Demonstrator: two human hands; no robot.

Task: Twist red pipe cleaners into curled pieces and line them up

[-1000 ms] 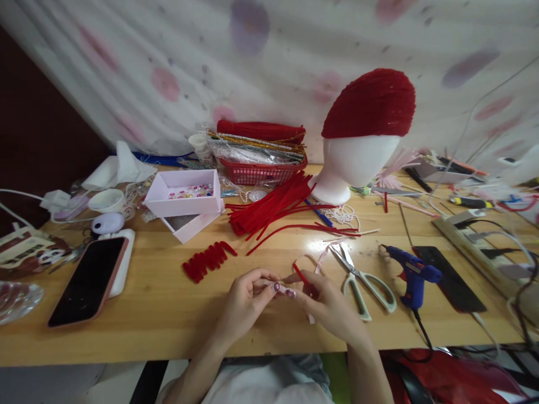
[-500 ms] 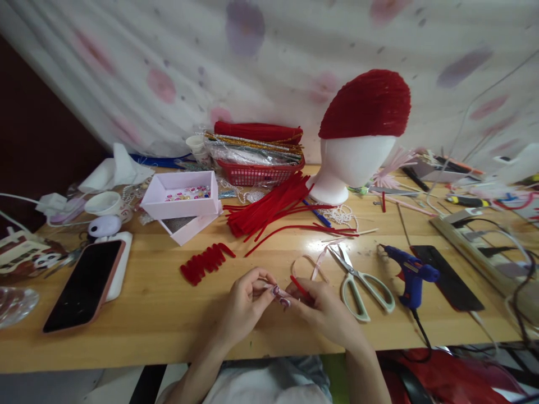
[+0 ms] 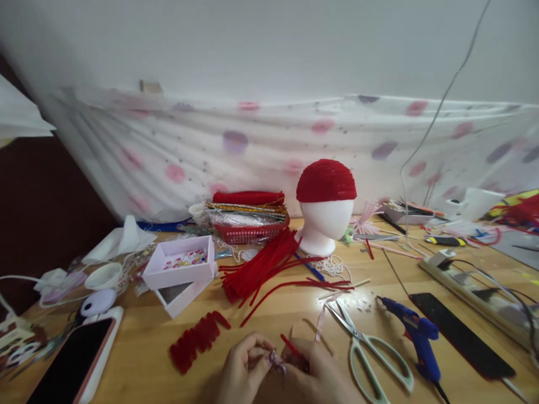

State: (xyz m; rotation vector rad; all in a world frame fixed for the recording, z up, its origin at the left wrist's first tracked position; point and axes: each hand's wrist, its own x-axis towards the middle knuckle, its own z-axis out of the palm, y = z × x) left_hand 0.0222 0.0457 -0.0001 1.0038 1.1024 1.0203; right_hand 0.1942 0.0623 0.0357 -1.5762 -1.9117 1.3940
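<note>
My left hand (image 3: 244, 367) is closed in a pinch near the bottom middle, its fingertips meeting those of my right hand. What lies between them is small, and I cannot make it out. My right hand (image 3: 318, 370) is closed on a red chenille stem (image 3: 291, 345), whose end sticks up past the fingers. Just beyond that hand, a thin pale pink ribbon (image 3: 320, 322) curls on the table. White-handled scissors (image 3: 357, 335) lie open to the right. On the left is a zigzag-bent piece of red chenille stem (image 3: 197, 341).
Loose red chenille stems (image 3: 261, 269) lie ahead, before a red basket (image 3: 252, 233) and a white foam head (image 3: 326, 221) with a red covering. A blue glue gun (image 3: 415, 328) lies right; a phone (image 3: 73, 359) and a gem box (image 3: 179, 261) are left.
The view has tilted up, so the hands and table sit lower and more wall shows. Both hands stay together, and the red stem remains in the right hand.
</note>
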